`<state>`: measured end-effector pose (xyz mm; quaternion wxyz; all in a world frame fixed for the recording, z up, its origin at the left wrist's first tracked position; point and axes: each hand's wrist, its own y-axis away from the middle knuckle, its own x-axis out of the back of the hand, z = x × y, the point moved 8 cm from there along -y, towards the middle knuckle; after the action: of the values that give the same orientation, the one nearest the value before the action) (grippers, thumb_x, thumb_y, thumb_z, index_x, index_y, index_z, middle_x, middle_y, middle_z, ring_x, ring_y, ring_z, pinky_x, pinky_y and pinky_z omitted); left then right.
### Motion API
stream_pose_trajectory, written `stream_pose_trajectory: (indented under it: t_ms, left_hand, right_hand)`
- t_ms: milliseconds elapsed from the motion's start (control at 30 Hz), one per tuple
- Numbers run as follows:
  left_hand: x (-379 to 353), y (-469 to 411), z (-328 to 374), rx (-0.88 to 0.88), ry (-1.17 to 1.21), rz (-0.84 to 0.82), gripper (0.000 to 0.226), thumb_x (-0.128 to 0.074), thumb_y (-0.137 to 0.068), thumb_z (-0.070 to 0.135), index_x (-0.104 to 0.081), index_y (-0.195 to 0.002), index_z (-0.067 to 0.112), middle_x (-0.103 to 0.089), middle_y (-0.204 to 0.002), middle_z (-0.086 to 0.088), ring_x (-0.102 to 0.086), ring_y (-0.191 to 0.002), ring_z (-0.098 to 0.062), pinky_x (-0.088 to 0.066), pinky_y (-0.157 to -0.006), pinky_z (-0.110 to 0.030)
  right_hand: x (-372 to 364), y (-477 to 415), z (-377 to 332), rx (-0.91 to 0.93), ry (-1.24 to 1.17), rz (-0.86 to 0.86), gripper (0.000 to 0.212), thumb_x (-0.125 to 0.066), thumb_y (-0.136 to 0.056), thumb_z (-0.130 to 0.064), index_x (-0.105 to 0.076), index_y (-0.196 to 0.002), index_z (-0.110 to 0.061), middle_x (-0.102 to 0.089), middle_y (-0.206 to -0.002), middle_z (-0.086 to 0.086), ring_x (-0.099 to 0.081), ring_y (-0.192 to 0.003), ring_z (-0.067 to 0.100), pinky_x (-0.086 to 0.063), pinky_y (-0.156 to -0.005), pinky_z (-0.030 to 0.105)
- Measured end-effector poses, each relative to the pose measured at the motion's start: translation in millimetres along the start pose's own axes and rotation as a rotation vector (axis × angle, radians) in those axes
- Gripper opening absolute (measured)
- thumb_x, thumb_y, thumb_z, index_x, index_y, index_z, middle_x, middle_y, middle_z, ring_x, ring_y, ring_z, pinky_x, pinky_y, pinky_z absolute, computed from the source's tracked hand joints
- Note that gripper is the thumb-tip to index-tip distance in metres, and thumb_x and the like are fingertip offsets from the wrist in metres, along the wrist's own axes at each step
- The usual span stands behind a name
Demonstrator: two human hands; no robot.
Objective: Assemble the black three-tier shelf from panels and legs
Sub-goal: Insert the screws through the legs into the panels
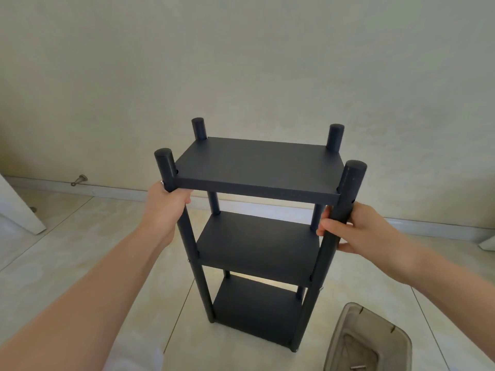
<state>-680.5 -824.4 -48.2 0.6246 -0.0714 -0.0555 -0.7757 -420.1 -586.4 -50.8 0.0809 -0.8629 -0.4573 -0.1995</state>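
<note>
shelf [257, 247] stands whole on the floor [80, 250], all three panels [257, 164] fitted. left hand [166, 207] and right hand [356, 228] each wrap a front leg [328, 253]; probably only checking remains.

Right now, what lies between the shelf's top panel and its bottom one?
The middle panel, seen in the head view, between the top panel and bottom panel.

No text, label, brand, number or sign can be read anywhere in the view. The black shelf [257, 167], the grey bin [345, 330] at near right and the far wall [241, 62] are shown as plain, unmarked surfaces.
</note>
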Motion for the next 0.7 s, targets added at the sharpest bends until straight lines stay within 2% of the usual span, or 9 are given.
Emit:
stream_pose_trajectory:
  t_ms: [233, 333, 367, 433, 500, 567, 633, 700]
  left_hand:
    - [-9, -1, 4, -0.070, -0.018, 0.045, 0.026, -0.058, -0.089, 0.003, -0.048, -0.077, 0.023, -0.047, -0.076, 0.003, -0.043, -0.071, -0.015, -0.038, -0.067, -0.028]
    - [-9, 3, 6, -0.124, -0.073, 0.025, 0.011, -0.063, -0.095, 0.012, -0.054, -0.094, 0.019, -0.053, -0.082, 0.005, -0.050, -0.075, -0.009, -0.038, -0.065, -0.025]
    - [-8, 5, 6, -0.138, -0.138, 0.010, 0.013, -0.065, -0.095, 0.014, -0.054, -0.101, 0.017, -0.055, -0.084, 0.005, -0.052, -0.077, -0.008, -0.038, -0.064, -0.024]
    - [-8, 12, 0, -0.131, -0.386, -0.050, 0.019, -0.068, -0.091, 0.013, -0.052, -0.101, 0.010, -0.058, -0.090, -0.004, -0.055, -0.076, -0.014, -0.040, -0.061, -0.026]
    - [-13, 24, -14, -0.053, -0.744, -0.172, 0.024, -0.070, -0.090, 0.021, -0.053, -0.091, 0.003, -0.058, -0.093, -0.012, -0.058, -0.077, -0.022, -0.041, -0.058, -0.028]
    - [-18, 40, -26, 0.012, -1.012, -0.285, 0.030, -0.067, -0.093, 0.034, -0.053, -0.085, 0.008, -0.058, -0.087, -0.006, -0.057, -0.072, -0.016, -0.040, -0.055, -0.026]
    - [-27, 54, -24, 0.014, -1.062, -0.353, 0.035, -0.063, -0.096, 0.041, -0.062, -0.088, 0.007, -0.065, -0.086, -0.004, -0.060, -0.074, -0.014, -0.043, -0.058, -0.023]
    - [-44, 68, -19, -0.003, -0.878, -0.479, 0.031, -0.063, -0.096, 0.041, -0.072, -0.092, 0.012, -0.074, -0.089, -0.001, -0.068, -0.083, -0.013, -0.048, -0.068, -0.021]
  right_hand:
    - [-2, 21, 1, 0.037, 0.045, -0.017, 0.009, -0.058, -0.096, -0.025, -0.062, -0.092, -0.018, -0.071, -0.089, -0.002, -0.068, -0.093, 0.017, -0.057, -0.092, 0.041]
    - [0, 23, 3, 0.027, 0.056, -0.019, 0.007, -0.060, -0.095, -0.027, -0.063, -0.095, -0.021, -0.072, -0.092, -0.001, -0.068, -0.096, 0.021, -0.055, -0.094, 0.044]
    - [1, 22, 3, 0.021, 0.059, -0.023, 0.006, -0.061, -0.095, -0.028, -0.064, -0.095, -0.022, -0.072, -0.093, -0.001, -0.068, -0.097, 0.021, -0.056, -0.094, 0.044]
    - [4, 20, 3, 0.008, 0.068, -0.031, 0.005, -0.065, -0.092, -0.028, -0.066, -0.097, -0.026, -0.072, -0.097, -0.003, -0.068, -0.097, 0.020, -0.057, -0.091, 0.043]
    - [9, 17, 0, 0.006, 0.079, -0.047, 0.008, -0.069, -0.090, -0.029, -0.066, -0.097, -0.031, -0.071, -0.101, -0.007, -0.068, -0.096, 0.018, -0.059, -0.087, 0.037]
    - [19, 15, -4, 0.016, 0.124, -0.061, 0.013, -0.071, -0.087, -0.032, -0.066, -0.099, -0.033, -0.069, -0.101, -0.007, -0.068, -0.091, 0.016, -0.061, -0.082, 0.032]
    - [31, 15, -6, 0.002, 0.222, -0.053, 0.022, -0.072, -0.084, -0.039, -0.065, -0.104, -0.034, -0.068, -0.101, -0.012, -0.068, -0.088, 0.011, -0.058, -0.081, 0.029]
    - [46, 17, -10, -0.012, 0.286, -0.008, 0.031, -0.074, -0.081, -0.043, -0.061, -0.108, -0.035, -0.067, -0.102, -0.017, -0.067, -0.088, 0.006, -0.055, -0.079, 0.027]
